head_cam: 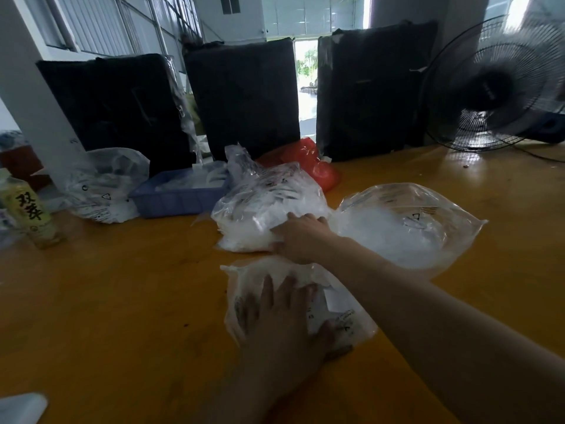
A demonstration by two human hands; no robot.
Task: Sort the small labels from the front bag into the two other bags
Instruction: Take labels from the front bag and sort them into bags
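Three clear plastic bags of small white labels lie on the yellow table (122, 301). The front bag (342, 313) is nearest me. My left hand (284, 325) lies flat on it with fingers spread, the fingertips showing dimly through the plastic. Behind it to the left lies a fuller bag (263, 203), and my right hand (301, 237) reaches across to its near edge. Its fingertips are hidden against the plastic, so any label it may hold is not visible. The third bag (406, 228) lies at the back right, apart from both hands.
A blue tray (177, 197) and another clear bag (104, 185) sit at the back left, with a drink bottle (27, 209) by the left edge. A red bag (308, 163), black cases (241, 96) and a fan (501, 84) stand behind.
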